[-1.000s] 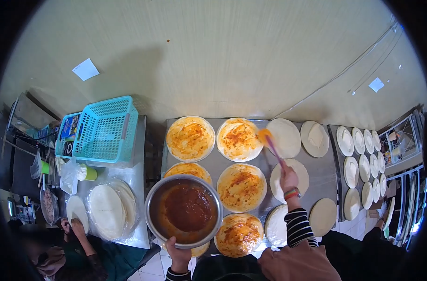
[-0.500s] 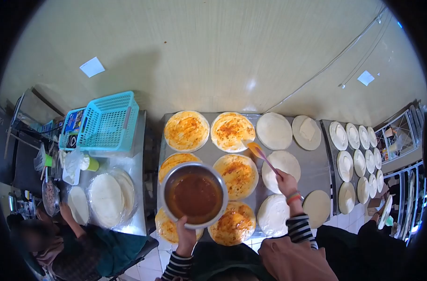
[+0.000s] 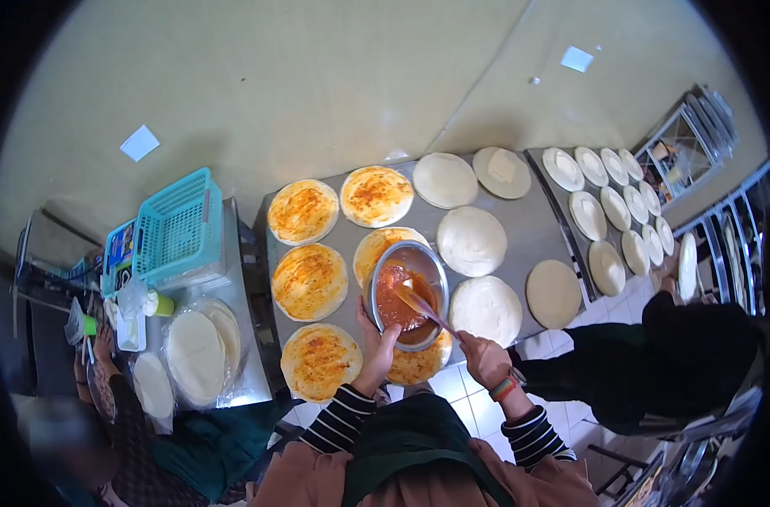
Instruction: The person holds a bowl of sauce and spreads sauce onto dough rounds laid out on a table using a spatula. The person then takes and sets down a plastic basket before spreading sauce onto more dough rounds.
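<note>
My left hand (image 3: 376, 348) grips the near rim of a metal bowl (image 3: 441, 275), which is tilted and holds red-orange sauce (image 3: 391, 296). In my right hand (image 3: 486, 362) is a spatula (image 3: 435, 316), its handle purplish and its orange blade dipped in the sauce. Under and around the bowl lie dough rounds; those on the left, such as one sauced dough round (image 3: 310, 282), are spread with sauce. The bowl partly covers two more sauced rounds. To its right lie plain ones, among them a pale dough round (image 3: 484, 311).
The rounds rest on a metal table (image 3: 544, 245). Farther right, another table carries several smaller dough rounds (image 3: 587, 215). On the left stand a turquoise basket (image 3: 178, 228) and plastic-wrapped dough discs (image 3: 197, 359). One person (image 3: 148, 439) works at left; another person (image 3: 655, 363) stands at right.
The spatula has come off the sauced dough round at the back and is now in the bowl. The bowl has moved right and tilted. My view has shifted.
</note>
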Action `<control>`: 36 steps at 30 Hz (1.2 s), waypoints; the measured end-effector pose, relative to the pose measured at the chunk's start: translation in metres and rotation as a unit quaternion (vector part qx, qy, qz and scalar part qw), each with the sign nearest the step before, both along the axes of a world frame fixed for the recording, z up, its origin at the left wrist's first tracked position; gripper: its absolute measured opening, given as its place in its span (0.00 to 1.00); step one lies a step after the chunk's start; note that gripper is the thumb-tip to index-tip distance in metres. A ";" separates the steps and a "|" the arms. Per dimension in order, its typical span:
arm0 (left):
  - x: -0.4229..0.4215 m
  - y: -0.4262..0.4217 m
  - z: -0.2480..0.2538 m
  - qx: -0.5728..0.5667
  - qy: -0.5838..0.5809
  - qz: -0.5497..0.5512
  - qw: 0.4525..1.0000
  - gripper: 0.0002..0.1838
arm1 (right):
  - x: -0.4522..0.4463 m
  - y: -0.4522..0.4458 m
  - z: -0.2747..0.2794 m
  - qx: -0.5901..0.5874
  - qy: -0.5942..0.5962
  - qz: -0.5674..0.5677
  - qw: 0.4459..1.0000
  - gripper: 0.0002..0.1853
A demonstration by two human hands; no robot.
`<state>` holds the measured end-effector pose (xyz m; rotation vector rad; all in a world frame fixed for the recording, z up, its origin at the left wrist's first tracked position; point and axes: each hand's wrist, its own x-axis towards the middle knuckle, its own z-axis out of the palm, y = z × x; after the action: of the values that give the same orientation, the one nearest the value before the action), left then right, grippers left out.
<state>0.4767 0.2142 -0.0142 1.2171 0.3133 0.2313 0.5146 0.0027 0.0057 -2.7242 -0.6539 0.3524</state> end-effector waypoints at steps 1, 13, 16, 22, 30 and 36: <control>0.001 -0.006 -0.007 0.001 0.001 -0.012 1.000 0.43 | -0.008 -0.019 -0.022 0.077 0.006 0.006 0.997 0.13; 0.004 -0.077 -0.050 -0.233 0.091 -0.044 0.967 0.33 | -0.039 -0.138 -0.010 0.584 0.573 -0.281 0.503 0.17; -0.006 -0.078 -0.072 -0.182 0.038 0.043 0.982 0.24 | -0.027 -0.152 -0.025 0.510 0.480 -0.321 0.637 0.18; -0.050 -0.052 -0.032 -0.240 0.133 0.095 0.957 0.22 | -0.037 -0.136 -0.135 0.088 0.004 -0.168 0.982 0.17; -0.071 -0.027 -0.017 -0.236 0.112 0.135 0.956 0.27 | -0.010 -0.128 -0.102 0.077 -0.042 -0.243 0.966 0.15; -0.071 -0.019 -0.012 -0.226 0.108 0.129 0.960 0.27 | -0.043 -0.087 -0.075 0.031 0.048 -0.159 0.986 0.14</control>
<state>0.4057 0.1955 -0.0258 0.7460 0.6782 0.2361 0.4711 -0.0845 -0.0691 -2.6726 -0.1954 0.3749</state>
